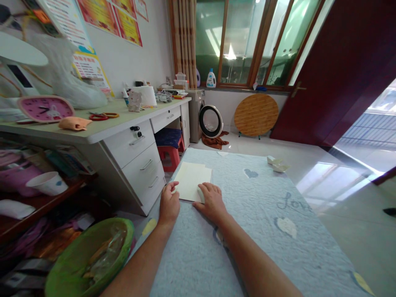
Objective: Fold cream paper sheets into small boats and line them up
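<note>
Pale cream paper (191, 179) lies flat on the light blue quilted cover in front of me. Its upper right edge has a small step, like a second layer or a fold. At the paper's left edge is my left hand (170, 203), fingers loosely bent with a gap between thumb and forefinger. My right hand (213, 201) rests palm down over the lower right corner, its fingers on the paper and the thumb spread along the near edge. Neither hand lifts the paper.
The blue cover (260, 231) carries crumpled paper scraps (277, 164) at its far right. A desk (123, 119) on the left holds red-handled scissors (103, 116), a pink clock (45, 109) and a tissue roll (148, 96). Below stands a green basin (51, 274) with plastic wrapping.
</note>
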`<state>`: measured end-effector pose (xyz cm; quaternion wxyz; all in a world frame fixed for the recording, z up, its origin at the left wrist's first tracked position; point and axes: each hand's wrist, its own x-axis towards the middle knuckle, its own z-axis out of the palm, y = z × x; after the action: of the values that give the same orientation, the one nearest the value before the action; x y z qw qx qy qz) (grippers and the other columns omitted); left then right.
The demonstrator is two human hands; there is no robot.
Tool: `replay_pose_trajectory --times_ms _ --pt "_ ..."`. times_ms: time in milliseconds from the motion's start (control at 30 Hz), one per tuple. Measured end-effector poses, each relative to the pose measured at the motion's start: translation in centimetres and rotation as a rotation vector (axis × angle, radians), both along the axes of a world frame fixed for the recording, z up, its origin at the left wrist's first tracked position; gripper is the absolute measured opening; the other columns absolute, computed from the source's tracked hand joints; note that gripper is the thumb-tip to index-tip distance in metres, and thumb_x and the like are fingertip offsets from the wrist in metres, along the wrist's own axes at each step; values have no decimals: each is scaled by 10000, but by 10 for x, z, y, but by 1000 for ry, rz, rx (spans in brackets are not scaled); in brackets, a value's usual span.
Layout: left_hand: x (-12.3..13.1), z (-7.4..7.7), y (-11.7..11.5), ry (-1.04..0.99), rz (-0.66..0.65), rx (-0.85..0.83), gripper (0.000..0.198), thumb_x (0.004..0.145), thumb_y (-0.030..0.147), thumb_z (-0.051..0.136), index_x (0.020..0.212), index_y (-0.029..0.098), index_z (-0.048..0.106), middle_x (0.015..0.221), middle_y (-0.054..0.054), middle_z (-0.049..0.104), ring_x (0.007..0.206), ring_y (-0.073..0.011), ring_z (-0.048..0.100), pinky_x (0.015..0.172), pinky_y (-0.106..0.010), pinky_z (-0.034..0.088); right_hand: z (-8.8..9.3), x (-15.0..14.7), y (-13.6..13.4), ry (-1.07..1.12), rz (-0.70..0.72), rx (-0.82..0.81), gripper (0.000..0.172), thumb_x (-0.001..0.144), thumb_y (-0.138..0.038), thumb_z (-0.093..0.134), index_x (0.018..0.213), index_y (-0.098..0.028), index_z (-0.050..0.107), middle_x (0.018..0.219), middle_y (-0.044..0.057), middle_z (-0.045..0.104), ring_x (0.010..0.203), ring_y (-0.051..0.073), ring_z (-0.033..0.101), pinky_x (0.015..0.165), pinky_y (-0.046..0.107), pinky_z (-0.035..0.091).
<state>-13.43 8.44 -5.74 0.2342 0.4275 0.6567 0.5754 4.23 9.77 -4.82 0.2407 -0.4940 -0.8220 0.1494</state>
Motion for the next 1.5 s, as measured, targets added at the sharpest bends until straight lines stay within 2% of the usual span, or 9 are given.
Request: replay_pose_trajectory --times_ms 133,500,667,767,833,1033,1200,1500 --pt "-2 -4 2 -65 11 19 308 769 160 509 1053 178 626 1042 -60 624 1038 -225 587 981 -378 455 0 -3 2 -35 -15 1 549 785 -419 732 1278 -229 585 1358 127 550 1278 301 449 1062 463 301" --pt "-3 -12 6 -193 19 53 288 809 240 496 1070 166 595 981 -51 636 943 -194 614 915 -342 486 -7 0 5 17 -34 -5 478 819 -398 700 1266 -251 613 1349 113 561 1253 288 478 1046 430 322" --pt "-3 -11 6 -186 12 54 271 809 260 503 1046 170 598 962 -43 634 933 -194 615 907 -335 487 -1 0 2 -3 -26 27 383 875 -325 628 1242 -215 613 1284 110 604 1209 268 506 1046 430 316" --pt "-2 -10 6 -170 0 55 255 812 267 503 1028 172 600 978 -48 635 970 -205 608 924 -339 477 6 -1 -1 -31 9 60 257 897 -247 578 1137 -202 655 1170 97 657 1140 260 536 1064 443 283" --pt "-1 -9 6 -160 -7 58 246 820 271 499 1022 173 599 989 -52 633 984 -209 604 935 -343 471 10 -2 -3 -46 43 77 215 885 -255 597 1080 -205 671 1132 89 669 1114 259 543 1047 426 302" --pt "2 -6 5 -124 -16 71 261 845 298 500 1054 171 593 989 -63 630 990 -218 600 946 -362 463 10 -6 -4 -55 77 102 420 803 -380 725 1167 -196 628 1244 106 619 1149 284 519 998 405 368" --pt "1 -6 4 -108 -17 72 267 850 295 494 1063 170 595 999 -65 630 1005 -220 594 959 -364 454 5 -6 -1 -51 60 80 334 822 -348 717 1118 -212 644 1220 91 631 1127 273 535 971 398 391" --pt "2 -8 6 -104 -25 75 279 850 302 478 1064 164 590 1035 -80 627 1022 -232 586 963 -390 451 4 -5 -1 -20 47 90 305 837 -325 702 1110 -200 651 1210 94 630 1134 260 527 980 389 379"
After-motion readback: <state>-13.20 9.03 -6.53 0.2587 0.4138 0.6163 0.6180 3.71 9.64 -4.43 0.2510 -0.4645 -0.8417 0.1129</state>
